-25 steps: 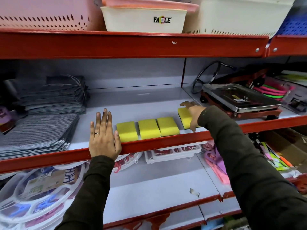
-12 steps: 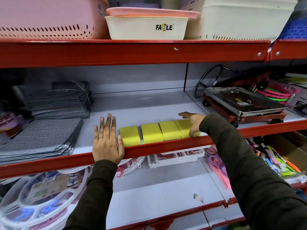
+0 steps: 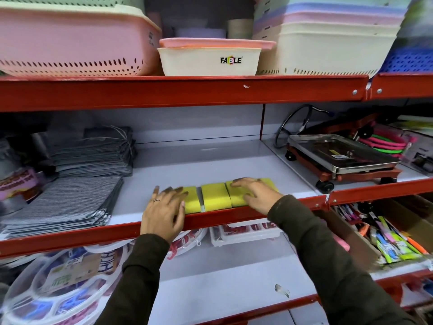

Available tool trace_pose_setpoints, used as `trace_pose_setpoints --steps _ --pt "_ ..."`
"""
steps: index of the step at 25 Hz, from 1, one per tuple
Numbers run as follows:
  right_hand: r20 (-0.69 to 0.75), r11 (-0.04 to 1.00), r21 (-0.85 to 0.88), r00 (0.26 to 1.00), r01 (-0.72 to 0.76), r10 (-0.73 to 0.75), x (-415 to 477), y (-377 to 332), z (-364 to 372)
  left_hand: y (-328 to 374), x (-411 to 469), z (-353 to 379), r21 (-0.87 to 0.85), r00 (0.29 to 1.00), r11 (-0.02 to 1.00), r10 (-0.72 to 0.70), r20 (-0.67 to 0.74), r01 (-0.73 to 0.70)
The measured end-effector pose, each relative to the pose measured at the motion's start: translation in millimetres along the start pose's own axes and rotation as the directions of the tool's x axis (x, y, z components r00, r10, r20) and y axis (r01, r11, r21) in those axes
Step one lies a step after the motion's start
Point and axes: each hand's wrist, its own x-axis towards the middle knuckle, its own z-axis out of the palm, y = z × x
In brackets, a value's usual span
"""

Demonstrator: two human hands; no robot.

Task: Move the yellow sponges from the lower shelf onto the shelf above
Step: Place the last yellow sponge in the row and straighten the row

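Yellow sponges (image 3: 214,195) line the upper shelf (image 3: 210,160) front edge. Left hand (image 3: 164,209) fingers, spread flat, touch the 9 o'clock sponge; right hand (image 3: 256,194) fingers (also splayed) cover the 3 o'clock ones.

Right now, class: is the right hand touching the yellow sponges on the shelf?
Touching. The head view shows the right hand lying flat on top of the rightmost yellow sponges, its fingers spread across them with no gap visible.

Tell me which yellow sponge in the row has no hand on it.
The middle sponge. The left hand covers part of the leftmost sponge, and the right hand lies across the sponges at the right end.
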Motion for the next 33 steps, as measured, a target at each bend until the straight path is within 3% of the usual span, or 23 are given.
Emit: trace_pose_setpoints --steps 6,10,16,18,21,25,29,33 --pt "0.11 0.994 -0.091 0.993 0.053 -0.042 2 -41 42 11 -6 -12 -0.049 0.989 0.998 -0.021 0.15 0.029" --pt "0.067 0.993 -0.093 0.996 0.066 -0.06 -9 -47 53 11 -17 -20 -0.113 0.991 0.993 -0.023 0.136 0.039" --pt "0.031 0.994 -0.09 0.998 0.066 -0.063 -11 -50 52 27 -11 -25 -0.057 0.984 0.992 -0.102 0.143 0.111" --pt "-0.044 0.994 -0.099 0.998 0.046 -0.051 -15 -40 42 35 -3 -23 -0.056 0.986 0.99 -0.119 0.114 0.126" --pt "-0.152 0.987 -0.125 0.985 -0.102 0.082 -22 -9 22 62 20 -14 -0.127 0.972 0.991 -0.005 0.233 0.035" --pt "-0.126 0.939 -0.175 0.952 -0.297 0.278 -36 29 7 114 49 7 -0.204 0.914 0.974 0.171 0.367 -0.101" --pt "-0.052 0.945 -0.189 0.963 -0.269 0.263 -45 38 8 135 45 24 -0.178 0.886 0.972 0.217 0.409 -0.156" --pt "-0.057 0.95 -0.195 0.97 -0.242 0.236 -49 37 9 133 29 24 -0.051 0.915 0.976 0.217 0.339 -0.213"
